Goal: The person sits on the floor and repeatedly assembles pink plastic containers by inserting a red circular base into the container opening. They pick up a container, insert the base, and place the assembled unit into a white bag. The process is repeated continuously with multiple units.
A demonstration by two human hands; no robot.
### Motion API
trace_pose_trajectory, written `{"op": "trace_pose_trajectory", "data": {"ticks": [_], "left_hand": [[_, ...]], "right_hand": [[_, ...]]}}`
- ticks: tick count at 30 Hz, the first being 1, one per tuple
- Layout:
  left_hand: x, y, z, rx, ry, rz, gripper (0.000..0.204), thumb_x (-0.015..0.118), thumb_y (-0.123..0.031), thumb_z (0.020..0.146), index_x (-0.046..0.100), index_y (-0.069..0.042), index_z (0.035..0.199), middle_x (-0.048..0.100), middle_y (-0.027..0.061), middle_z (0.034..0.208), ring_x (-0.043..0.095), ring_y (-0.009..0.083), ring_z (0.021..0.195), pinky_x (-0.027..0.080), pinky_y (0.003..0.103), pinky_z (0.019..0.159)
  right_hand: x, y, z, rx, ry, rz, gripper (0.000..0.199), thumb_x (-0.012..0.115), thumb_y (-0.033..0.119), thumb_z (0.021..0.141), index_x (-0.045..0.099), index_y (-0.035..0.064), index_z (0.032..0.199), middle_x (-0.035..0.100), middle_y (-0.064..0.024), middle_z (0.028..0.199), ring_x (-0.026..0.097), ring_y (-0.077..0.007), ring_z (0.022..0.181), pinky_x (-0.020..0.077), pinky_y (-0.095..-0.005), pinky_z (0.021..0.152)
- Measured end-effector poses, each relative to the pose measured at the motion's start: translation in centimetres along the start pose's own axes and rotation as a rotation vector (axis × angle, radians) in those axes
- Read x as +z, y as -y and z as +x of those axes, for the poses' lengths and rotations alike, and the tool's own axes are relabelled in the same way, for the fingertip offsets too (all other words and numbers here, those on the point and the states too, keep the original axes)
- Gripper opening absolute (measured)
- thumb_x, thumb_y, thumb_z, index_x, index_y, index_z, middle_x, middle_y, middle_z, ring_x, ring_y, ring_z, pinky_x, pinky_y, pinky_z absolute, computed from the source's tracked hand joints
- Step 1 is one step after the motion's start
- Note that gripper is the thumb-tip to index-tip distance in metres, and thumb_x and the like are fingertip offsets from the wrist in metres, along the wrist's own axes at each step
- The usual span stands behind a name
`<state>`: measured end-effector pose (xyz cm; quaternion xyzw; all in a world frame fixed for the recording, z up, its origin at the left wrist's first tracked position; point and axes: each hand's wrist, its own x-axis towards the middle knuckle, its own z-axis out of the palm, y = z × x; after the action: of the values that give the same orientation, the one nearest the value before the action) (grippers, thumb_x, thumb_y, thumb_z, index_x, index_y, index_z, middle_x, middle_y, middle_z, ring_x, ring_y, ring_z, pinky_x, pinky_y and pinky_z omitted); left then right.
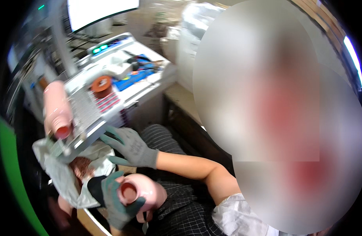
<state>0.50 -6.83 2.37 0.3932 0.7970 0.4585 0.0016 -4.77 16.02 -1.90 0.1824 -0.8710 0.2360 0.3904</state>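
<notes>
The left hand (112,200) is closing round a cut pink sausage roll (139,192), fingers wrapping underneath, holding it below the near edge of the white paper (57,173); the right hand (133,147) is lying open, fingers spread, gripping nothing, touching the near corner of the metal slicer (86,112); a second pink roll (57,108) is sitting at the slicer's left edge; thin slices (81,167) are lying on the paper. The spread fingers are risking a cut, being so close to the slicer; the smooth roll could be slipping from the glove.
</notes>
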Motion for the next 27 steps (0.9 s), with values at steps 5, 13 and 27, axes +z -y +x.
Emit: {"op": "trace_pose_trajectory", "data": {"ticks": [5, 13, 27], "left_hand": [[0.4, 3.0, 2.3, 0.051, 0.273, -0.085, 0.078, 0.083, -0.018, 0.055, 0.059, 0.001, 0.127, 0.056, 0.0123, 0.117, 0.062, 0.0290, 0.106, 0.051, 0.043, 0.097], [5.6, 0.7, 5.0, -0.043, 0.369, -0.122, 0.078, 0.081, -0.019, 0.063, 0.058, 0.001, 0.136, 0.057, 0.0137, 0.129, 0.057, 0.0304, 0.120, 0.047, 0.043, 0.105], [1.4, 1.0, 7.3, 0.022, 0.124, 0.285, 0.050, 0.078, -0.021, 0.077, 0.064, -0.003, 0.122, 0.062, 0.0114, 0.115, 0.060, 0.0290, 0.110, 0.049, 0.040, 0.096]], "right_hand": [[-17.0, -1.8, -16.3, 0.477, 0.011, -0.392, 0.076, 0.080, 0.035, 0.086, 0.052, -0.0001, 0.148, 0.056, -0.0267, 0.143, 0.056, -0.0430, 0.132, 0.0452, -0.0515, 0.112], [-53.8, 3.0, -41.1, 0.832, -1.142, -0.951, 0.033, 0.055, -0.003, 0.095, 0.065, 0.0015, 0.126, 0.071, -0.0143, 0.115, 0.068, -0.0276, 0.106, 0.0538, -0.0370, 0.097], [-56.0, 11.5, -63.1, 1.466, 0.120, -1.625, 0.075, 0.067, 0.038, 0.091, 0.047, 0.0034, 0.155, 0.058, -0.0248, 0.147, 0.059, -0.0405, 0.129, 0.0440, -0.0465, 0.112]]}}
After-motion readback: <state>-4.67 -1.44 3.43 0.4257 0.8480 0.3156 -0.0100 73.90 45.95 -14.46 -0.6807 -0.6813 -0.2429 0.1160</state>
